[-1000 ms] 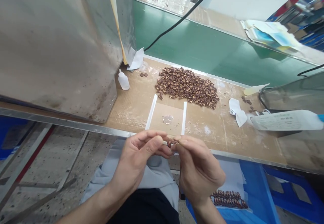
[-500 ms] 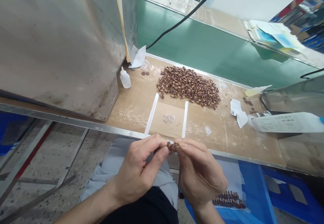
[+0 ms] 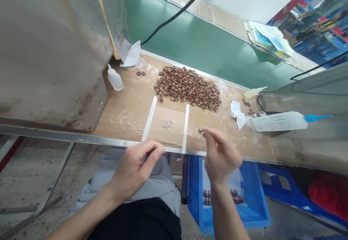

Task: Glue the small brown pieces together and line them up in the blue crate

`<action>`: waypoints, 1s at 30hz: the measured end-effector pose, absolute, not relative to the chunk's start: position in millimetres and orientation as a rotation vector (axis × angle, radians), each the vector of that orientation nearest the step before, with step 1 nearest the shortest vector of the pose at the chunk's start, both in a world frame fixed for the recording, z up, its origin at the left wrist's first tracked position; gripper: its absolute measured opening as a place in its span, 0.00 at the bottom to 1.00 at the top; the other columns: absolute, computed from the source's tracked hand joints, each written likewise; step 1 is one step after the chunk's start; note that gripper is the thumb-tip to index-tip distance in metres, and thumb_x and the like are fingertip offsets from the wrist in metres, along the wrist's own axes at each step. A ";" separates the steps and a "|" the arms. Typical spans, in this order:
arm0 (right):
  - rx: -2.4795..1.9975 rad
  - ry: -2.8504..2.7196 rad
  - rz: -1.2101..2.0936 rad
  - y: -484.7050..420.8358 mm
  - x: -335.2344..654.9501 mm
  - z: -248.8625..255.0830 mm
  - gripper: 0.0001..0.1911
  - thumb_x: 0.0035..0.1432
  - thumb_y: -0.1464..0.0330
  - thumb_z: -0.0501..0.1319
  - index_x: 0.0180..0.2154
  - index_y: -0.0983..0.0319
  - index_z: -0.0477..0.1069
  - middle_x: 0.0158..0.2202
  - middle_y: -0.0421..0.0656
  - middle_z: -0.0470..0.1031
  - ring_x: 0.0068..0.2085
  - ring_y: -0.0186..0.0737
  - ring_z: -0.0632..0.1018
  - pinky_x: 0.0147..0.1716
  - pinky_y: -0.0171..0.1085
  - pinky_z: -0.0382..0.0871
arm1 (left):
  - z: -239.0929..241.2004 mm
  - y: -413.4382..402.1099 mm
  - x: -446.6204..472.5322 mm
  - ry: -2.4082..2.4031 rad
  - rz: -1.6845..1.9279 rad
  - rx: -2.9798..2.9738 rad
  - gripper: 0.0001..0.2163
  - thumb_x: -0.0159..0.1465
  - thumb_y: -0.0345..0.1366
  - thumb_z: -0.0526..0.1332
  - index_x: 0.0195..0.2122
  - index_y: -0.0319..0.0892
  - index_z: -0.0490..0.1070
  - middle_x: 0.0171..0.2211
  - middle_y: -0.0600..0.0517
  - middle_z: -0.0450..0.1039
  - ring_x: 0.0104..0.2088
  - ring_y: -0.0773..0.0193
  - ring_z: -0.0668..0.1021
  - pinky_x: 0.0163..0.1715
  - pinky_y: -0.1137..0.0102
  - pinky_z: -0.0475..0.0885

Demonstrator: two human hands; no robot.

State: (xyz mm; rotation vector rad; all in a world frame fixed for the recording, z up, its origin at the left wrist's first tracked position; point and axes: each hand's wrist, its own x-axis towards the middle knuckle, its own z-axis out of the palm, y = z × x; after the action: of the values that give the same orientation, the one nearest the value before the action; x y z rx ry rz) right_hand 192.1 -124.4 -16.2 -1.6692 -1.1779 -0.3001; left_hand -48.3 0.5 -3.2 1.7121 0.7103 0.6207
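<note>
My right hand (image 3: 221, 156), blurred by motion, is raised over the right part of the cardboard work surface. Its thumb and fingers pinch a small brown figurine (image 3: 201, 131), whose details are smeared. At the front edge, my left hand (image 3: 140, 164) has thumb and forefinger pressed together, with nothing showing between them. Just beyond it, a small clear dish (image 3: 169, 124) rests between two white tape strips (image 3: 149, 118). A large heap of small brown pieces with gold-coloured parts (image 3: 187, 88) lies farther back.
A white squeeze bottle (image 3: 115, 79) and two brown discs (image 3: 140, 73) are at left. A larger blue-tipped bottle (image 3: 280, 121), crumpled tissue (image 3: 238, 114) and more discs (image 3: 246, 103) lie at right. Below the edge, a blue crate (image 3: 197, 211) contains rows of brown pieces. A metal wall (image 3: 51, 51) bounds the left.
My hands have separated. The right hand has moved away to the right with the brown figurine, and the left stays near the front edge. The view has shifted, showing more of the blue crate.
</note>
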 end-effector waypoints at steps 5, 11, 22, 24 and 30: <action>-1.917 -1.305 -0.445 -143.1 257.3 -58.6 0.07 0.81 0.71 0.71 0.51 0.58 0.89 0.47 0.45 0.93 0.49 0.48 0.93 0.54 0.46 0.90 | -25.6 -2.9 -56.6 0.793 0.612 1.796 0.13 0.83 0.41 0.64 0.40 0.47 0.83 0.35 0.56 0.85 0.34 0.64 0.83 0.38 0.71 0.74; -1.906 -1.386 -0.505 -148.3 259.5 -76.1 0.10 0.79 0.74 0.71 0.54 0.56 0.89 0.49 0.44 0.94 0.50 0.48 0.94 0.56 0.45 0.91 | -35.4 -3.0 -56.9 0.781 0.625 1.879 0.09 0.82 0.39 0.66 0.44 0.49 0.84 0.38 0.58 0.87 0.36 0.65 0.87 0.40 0.71 0.77; -1.946 -1.418 -0.541 -146.1 264.4 -77.3 0.08 0.81 0.73 0.70 0.53 0.57 0.88 0.48 0.45 0.94 0.49 0.47 0.94 0.54 0.44 0.92 | -35.7 -0.1 -49.7 0.853 0.667 1.887 0.09 0.80 0.38 0.67 0.41 0.49 0.84 0.37 0.59 0.88 0.35 0.66 0.87 0.40 0.72 0.79; -1.919 -1.407 -0.524 -145.3 260.5 -71.3 0.09 0.80 0.74 0.70 0.53 0.57 0.89 0.48 0.45 0.94 0.49 0.46 0.94 0.55 0.45 0.92 | -33.2 -0.5 -48.5 0.837 0.670 1.888 0.09 0.80 0.38 0.67 0.41 0.49 0.84 0.37 0.59 0.88 0.35 0.66 0.87 0.40 0.73 0.79; -1.692 -1.106 -0.293 -160.8 198.0 -28.1 0.21 0.74 0.81 0.73 0.58 0.51 0.89 0.49 0.41 0.93 0.47 0.47 0.94 0.49 0.47 0.93 | -7.2 -12.1 -32.2 0.622 0.580 1.804 0.06 0.80 0.36 0.67 0.45 0.50 0.85 0.38 0.59 0.88 0.36 0.67 0.88 0.40 0.75 0.80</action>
State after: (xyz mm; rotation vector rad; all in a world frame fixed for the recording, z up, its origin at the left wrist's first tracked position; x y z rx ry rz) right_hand 198.0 -160.8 -28.1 -1.6925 -1.1062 -0.2925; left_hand -32.2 -12.1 -7.2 1.8040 0.6216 0.5803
